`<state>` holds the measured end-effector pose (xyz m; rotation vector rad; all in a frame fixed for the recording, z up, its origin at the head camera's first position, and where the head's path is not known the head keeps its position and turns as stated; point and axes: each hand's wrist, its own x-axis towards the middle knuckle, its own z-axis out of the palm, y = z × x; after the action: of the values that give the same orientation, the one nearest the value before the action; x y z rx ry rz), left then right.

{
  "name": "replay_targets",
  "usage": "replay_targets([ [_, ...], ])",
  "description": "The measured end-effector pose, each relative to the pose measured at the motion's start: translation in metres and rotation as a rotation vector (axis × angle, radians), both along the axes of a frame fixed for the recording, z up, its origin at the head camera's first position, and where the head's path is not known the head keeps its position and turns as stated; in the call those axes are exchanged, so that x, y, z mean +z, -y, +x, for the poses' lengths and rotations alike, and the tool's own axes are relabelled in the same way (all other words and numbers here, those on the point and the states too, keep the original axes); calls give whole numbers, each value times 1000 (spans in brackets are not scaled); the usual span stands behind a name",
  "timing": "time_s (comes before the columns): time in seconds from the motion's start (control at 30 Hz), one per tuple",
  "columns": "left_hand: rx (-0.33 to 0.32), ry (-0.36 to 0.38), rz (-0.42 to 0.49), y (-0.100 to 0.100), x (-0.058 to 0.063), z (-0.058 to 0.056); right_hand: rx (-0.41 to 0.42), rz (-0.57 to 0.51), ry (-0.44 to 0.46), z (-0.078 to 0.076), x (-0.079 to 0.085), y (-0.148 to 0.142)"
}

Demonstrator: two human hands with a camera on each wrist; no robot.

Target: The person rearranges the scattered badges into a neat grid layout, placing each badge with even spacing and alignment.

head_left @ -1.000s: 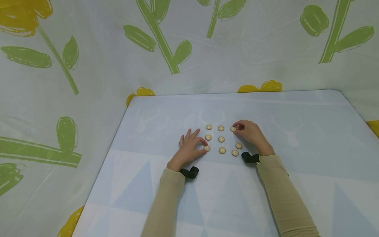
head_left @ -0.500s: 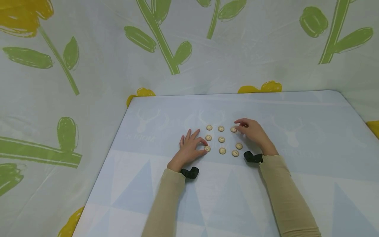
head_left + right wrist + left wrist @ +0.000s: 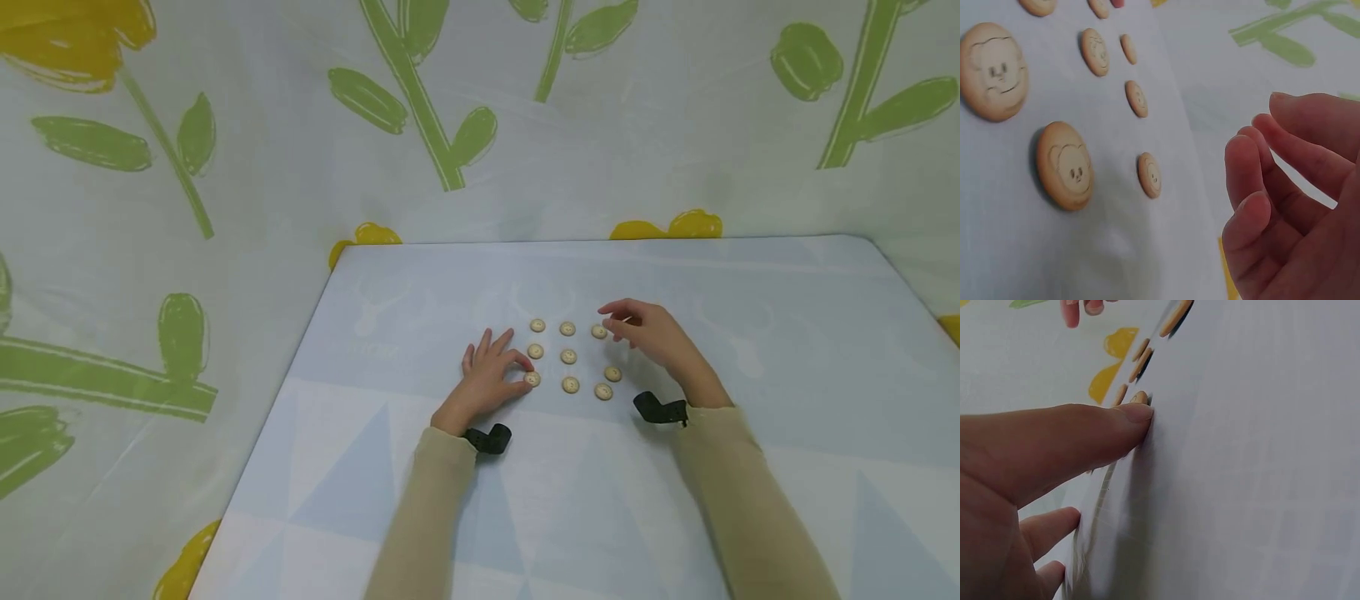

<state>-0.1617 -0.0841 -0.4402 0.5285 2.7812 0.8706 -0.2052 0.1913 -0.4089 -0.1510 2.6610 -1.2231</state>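
Observation:
Several round tan discs with drawn bear faces lie on the table in rough rows. My left hand [image 3: 487, 379] pinches the nearest-left disc [image 3: 532, 379] between thumb and index finger, the other fingers spread out. The left wrist view shows the thumb [image 3: 1085, 434] covering most of that disc [image 3: 1140, 397]. Raised above the table, my right hand [image 3: 651, 335] holds nothing, its fingers loosely bent. It is closest to the far-right disc [image 3: 598, 331], and the right wrist view shows a gap between the fingers and that disc [image 3: 1149, 175].
The right column's middle disc [image 3: 612, 373] sits close to the near-right disc [image 3: 603, 391], out of line with the others. A pale blue and white patterned cover lies on the table [image 3: 750, 517]. Behind the table's far edge hangs a flower-printed cloth [image 3: 262, 167].
My right hand has let go of the far-right disc and moved up and right, away from it. The left hand stays at its disc. The head view has shifted slightly.

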Motion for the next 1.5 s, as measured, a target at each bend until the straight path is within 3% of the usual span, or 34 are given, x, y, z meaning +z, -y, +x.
replay_targets([
  [0.37,5,-3,-41,1,0,-1,99,38,16,23,17,-12],
  [0.83,10,7,-27,2,3,0,220,128,110,20,1,-24],
  [1.07,1,14,-26,-1,2,0,299,157,72,25,-3,-25],
  [1.5,2,4,-24,-2,2,1,307,188,58,29,-2,-18],
])
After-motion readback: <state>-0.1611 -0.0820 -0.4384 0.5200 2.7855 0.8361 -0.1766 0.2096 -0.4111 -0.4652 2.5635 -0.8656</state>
